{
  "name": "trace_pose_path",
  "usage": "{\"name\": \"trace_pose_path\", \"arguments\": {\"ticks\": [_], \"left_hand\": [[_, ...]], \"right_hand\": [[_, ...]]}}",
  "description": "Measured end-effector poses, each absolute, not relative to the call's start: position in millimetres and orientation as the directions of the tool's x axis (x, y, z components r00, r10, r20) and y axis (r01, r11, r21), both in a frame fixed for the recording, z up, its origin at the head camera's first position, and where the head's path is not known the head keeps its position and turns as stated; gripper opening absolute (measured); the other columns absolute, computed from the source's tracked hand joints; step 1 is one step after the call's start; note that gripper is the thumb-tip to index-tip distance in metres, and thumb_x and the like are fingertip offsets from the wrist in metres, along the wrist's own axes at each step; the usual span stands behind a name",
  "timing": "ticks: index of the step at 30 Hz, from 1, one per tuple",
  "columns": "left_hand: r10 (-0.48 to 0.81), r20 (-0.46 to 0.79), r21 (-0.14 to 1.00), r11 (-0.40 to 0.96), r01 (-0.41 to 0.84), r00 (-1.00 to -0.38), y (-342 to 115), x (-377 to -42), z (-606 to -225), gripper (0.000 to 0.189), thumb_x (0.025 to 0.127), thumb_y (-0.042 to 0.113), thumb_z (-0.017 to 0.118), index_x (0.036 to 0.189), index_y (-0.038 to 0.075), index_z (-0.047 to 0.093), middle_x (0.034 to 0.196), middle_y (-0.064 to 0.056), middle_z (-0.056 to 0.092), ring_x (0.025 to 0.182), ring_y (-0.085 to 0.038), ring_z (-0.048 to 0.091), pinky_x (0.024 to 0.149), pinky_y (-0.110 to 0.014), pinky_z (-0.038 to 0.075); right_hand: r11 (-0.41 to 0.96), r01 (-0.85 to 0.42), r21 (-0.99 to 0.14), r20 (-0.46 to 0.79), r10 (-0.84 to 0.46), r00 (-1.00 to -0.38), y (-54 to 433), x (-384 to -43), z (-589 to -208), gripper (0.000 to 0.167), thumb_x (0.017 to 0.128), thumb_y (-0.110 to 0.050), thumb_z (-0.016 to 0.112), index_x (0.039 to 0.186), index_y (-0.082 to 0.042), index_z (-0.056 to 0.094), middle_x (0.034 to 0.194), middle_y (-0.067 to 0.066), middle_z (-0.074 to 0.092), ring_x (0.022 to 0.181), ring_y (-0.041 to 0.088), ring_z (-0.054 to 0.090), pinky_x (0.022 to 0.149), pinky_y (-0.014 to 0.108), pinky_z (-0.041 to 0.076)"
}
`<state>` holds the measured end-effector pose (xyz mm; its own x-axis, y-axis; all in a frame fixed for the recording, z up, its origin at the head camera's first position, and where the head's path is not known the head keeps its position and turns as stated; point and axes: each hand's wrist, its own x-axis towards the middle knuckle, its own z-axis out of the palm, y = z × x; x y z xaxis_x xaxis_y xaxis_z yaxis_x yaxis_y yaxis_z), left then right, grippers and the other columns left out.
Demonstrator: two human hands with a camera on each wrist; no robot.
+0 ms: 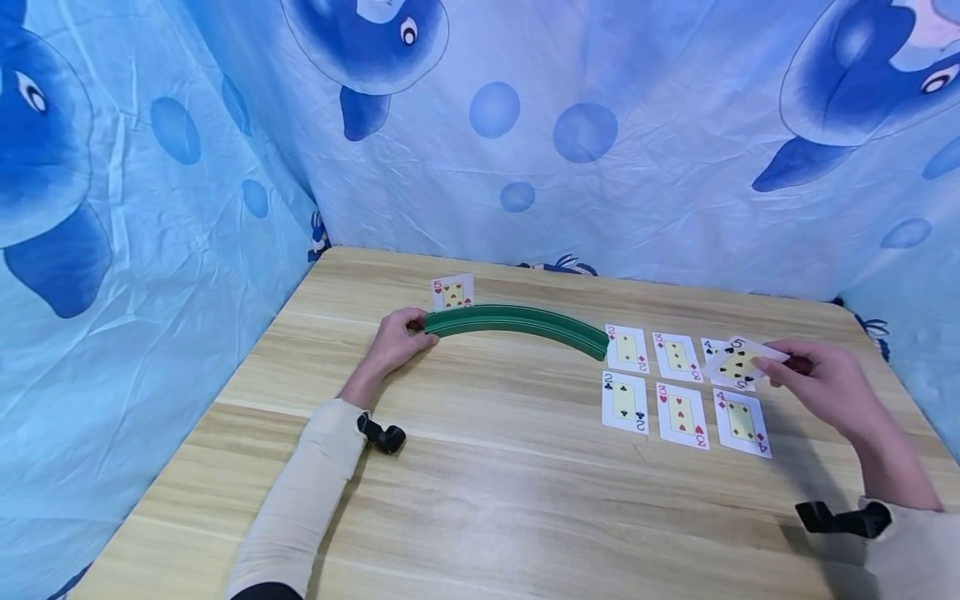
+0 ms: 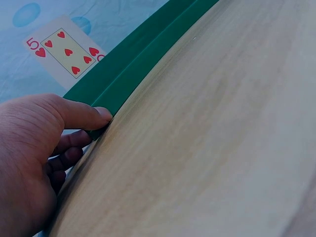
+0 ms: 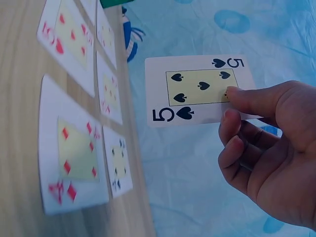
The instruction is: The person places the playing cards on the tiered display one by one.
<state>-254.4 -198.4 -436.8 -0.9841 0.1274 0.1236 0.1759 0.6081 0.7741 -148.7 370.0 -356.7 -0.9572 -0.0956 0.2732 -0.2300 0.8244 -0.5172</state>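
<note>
My left hand (image 1: 396,340) grips the left end of a curved green card holder (image 1: 517,319), thumb on its front edge (image 2: 111,101). A five of hearts (image 2: 66,52) stands upright in the holder near that hand. Over on the right, my right hand (image 1: 825,379) pinches a five of spades (image 3: 197,91) between thumb and fingers, its face showing. In the head view this card overlaps a black four (image 1: 710,348), which is partly hidden behind it. Below lies a four of diamonds (image 1: 741,422), face up on the table.
Two rows of face-up cards lie at the holder's right end. Left of the fours are the two of diamonds (image 1: 627,349), three of diamonds (image 1: 677,357), two of clubs (image 1: 624,403) and three of hearts (image 1: 682,417). Blue printed cloth (image 1: 450,200) hangs behind the wooden table (image 1: 480,492).
</note>
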Motion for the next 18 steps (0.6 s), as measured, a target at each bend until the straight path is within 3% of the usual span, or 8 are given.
{"name": "trace_pose_path", "arguments": {"ticks": [8,18], "left_hand": [[0.127,0.128,0.770,0.613,0.180,-0.984,-199,-253,-437,0.030,0.086,0.010,0.075,0.112,-0.002,0.068,0.111,-0.021,0.067,0.099,-0.032,0.060,0.092,-0.044,0.048],[0.136,0.141,0.772,0.605,0.195,-0.981,-198,-253,-436,0.029,0.086,0.009,0.075,0.112,-0.003,0.067,0.111,-0.021,0.067,0.100,-0.032,0.060,0.093,-0.044,0.048]], "right_hand": [[0.788,-0.276,-0.551,0.277,-0.140,-0.951,347,-160,-349,0.020,0.098,-0.015,0.064,0.107,0.001,0.070,0.071,-0.013,0.062,0.062,0.001,0.054,0.054,0.019,0.042],[0.789,-0.281,-0.547,0.255,-0.162,-0.953,317,-171,-343,0.028,0.100,-0.021,0.061,0.115,0.001,0.068,0.077,0.007,0.065,0.062,0.007,0.052,0.054,0.024,0.042]]}}
